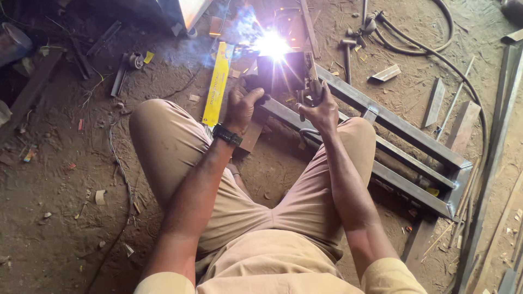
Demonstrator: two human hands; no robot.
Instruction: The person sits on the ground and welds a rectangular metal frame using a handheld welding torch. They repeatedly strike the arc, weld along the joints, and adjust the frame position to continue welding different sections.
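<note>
Steel bars form a long grey frame (406, 142) lying on the dirt floor (60, 207) in front of your bent knees. Your left hand (242, 106), a dark watch (227, 135) at its wrist, closes its fingers around a dark welding shield (280, 72) held upright before the near end of the frame. Your right hand (322, 111) grips an electrode holder (310, 81) — its tip meets the frame in a white glare (272, 44) with bluish smoke. A yellow box (217, 84) lies just left of the shield.
</note>
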